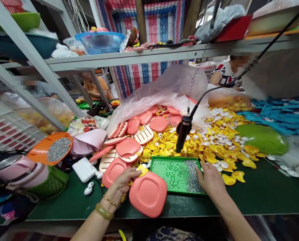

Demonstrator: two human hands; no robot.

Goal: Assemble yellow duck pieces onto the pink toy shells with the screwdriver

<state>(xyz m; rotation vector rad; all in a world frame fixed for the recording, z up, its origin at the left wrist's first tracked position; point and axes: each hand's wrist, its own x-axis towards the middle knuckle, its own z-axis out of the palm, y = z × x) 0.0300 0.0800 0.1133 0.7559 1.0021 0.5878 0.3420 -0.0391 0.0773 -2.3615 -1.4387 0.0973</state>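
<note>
My left hand is closed in a pinch on a small yellow plastic piece. Just below the fingers is a pink rounded-square plastic part near the table's front edge; whether it is joined to the yellow piece I cannot tell. My right hand grips the right end of a shallow green tray, thumb inside and fingers at the rim. Small silver metal pieces, like screws, are heaped at that end of the tray, beside the thumb. Dark holes or specks dot its perforated floor.
A black electric screwdriver hangs above the tray. Behind lie pink parts, yellow and white pieces and a green lid-like dish. At left are an orange dish of metal bits and a white case. Other people sit beyond the shelf.
</note>
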